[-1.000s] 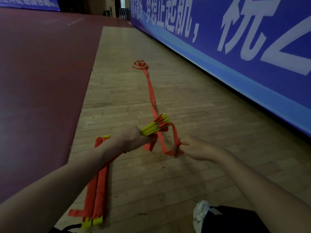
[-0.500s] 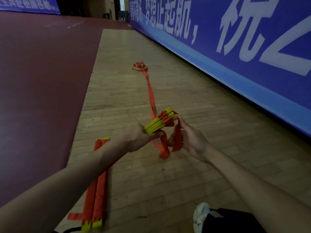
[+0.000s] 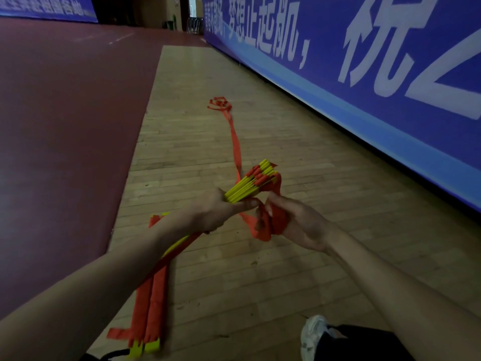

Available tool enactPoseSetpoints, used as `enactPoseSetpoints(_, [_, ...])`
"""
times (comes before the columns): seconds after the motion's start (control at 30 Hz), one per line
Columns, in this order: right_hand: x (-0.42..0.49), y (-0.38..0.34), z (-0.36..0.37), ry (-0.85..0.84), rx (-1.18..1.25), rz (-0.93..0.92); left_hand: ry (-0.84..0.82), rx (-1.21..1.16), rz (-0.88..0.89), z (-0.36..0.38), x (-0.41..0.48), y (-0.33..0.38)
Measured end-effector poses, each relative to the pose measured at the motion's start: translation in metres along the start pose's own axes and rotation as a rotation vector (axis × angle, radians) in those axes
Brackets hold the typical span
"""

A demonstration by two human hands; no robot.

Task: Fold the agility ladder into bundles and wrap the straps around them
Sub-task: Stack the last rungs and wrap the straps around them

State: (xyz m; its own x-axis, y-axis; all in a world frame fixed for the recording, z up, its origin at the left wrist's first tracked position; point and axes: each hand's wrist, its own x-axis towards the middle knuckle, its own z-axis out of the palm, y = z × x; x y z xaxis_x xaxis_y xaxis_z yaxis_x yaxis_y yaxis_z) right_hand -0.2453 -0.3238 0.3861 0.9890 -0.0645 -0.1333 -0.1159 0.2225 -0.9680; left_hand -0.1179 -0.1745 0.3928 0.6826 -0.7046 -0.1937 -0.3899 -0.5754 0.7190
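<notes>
My left hand (image 3: 217, 211) grips a bundle of yellow ladder rungs (image 3: 248, 183) with orange strap ends, held above the wooden floor and pointing up to the right. My right hand (image 3: 294, 224) is closed on a looped bunch of the orange strap (image 3: 263, 227) just below the bundle's end. From the bundle the strap runs away across the floor to a loose orange tangle (image 3: 221, 104). A second bundle (image 3: 152, 300), wrapped in orange strap with yellow ends showing, lies on the floor under my left forearm.
A blue banner wall (image 3: 364, 82) with white characters runs along the right. Wooden floor (image 3: 260, 269) is under the hands, dark red flooring (image 3: 65, 126) to the left. My white shoe (image 3: 313, 334) and dark trouser leg are at the bottom right.
My right hand drew in from the strap held out to the right, gathered it beside the bundle's end, and now clutches the bunched loop lower down. The bundle tilted slightly upward.
</notes>
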Motion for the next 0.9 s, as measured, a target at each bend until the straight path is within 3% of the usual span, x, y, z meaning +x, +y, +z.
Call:
enactPoseSetpoints(0.1, [0.006, 0.005, -0.001, 0.141, -0.170, -0.148, -0.038, -0.048, -0.035, 0.000, 0.002, -0.003])
enactPoseSetpoints(0.17, [0.007, 0.002, -0.005, 0.227, -0.430, -0.226, -0.078, -0.098, -0.052, -0.002, 0.002, -0.003])
enactPoseSetpoints(0.27, [0.003, -0.004, -0.011, 0.289, -0.831, -0.213, -0.154, -0.179, -0.041, -0.003, -0.001, -0.002])
enactPoseSetpoints(0.57, [-0.003, -0.010, -0.013, 0.391, -1.441, -0.374, -0.330, -0.203, -0.165, -0.004, -0.007, 0.000])
enactPoseSetpoints(0.67, [-0.004, -0.014, -0.015, 0.389, -1.419, -0.386, -0.412, -0.214, -0.197, 0.000, -0.007, -0.005])
enactPoseSetpoints(0.9, [-0.002, -0.021, -0.033, 0.321, -1.034, -0.320, -0.560, -0.350, -0.185, 0.016, -0.010, -0.005])
